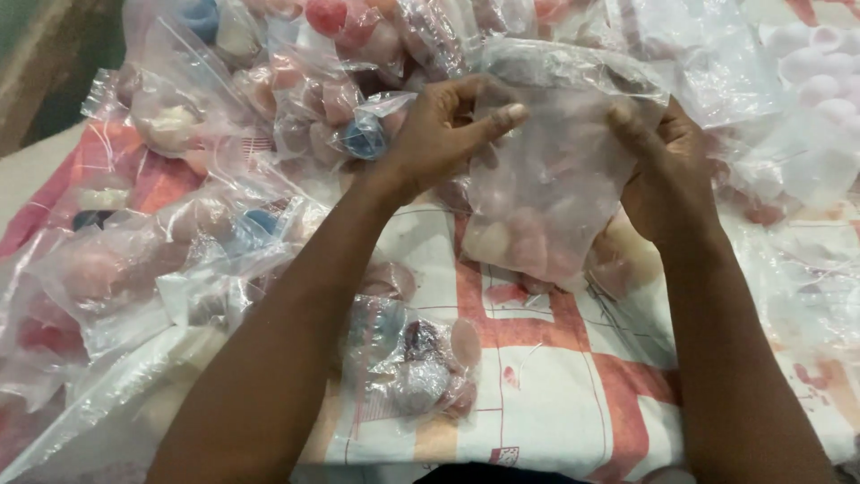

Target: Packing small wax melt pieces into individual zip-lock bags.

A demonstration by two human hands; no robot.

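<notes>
Both hands hold one clear plastic bag (546,179) up above the table (555,376), which is covered by a white cloth with red bands. The left hand (443,134) pinches the bag's upper left edge, thumb laid across the front of the film and the other fingers curled behind it, so its grip is narrow and closed on the plastic. The right hand (667,175) takes the upper right edge the same way, thumb on the front, fingers hidden behind the bag. The bag hangs between the two grips, its top edge stretched from one thumb to the other and its body sagging below them. Pale pink and cream rounded pieces (520,242) sit in the bag's bottom (their exact kind is too blurred through the film to tell).

Around the hands lie many more filled clear bags: a heap (296,81) beyond the left hand with pink, white and blue pieces, another cluster (134,269) under the left forearm, and a small filled bag (421,363) lying flat on the cloth between the two arms. White rounded pieces (815,63) show in bags at the far right.
</notes>
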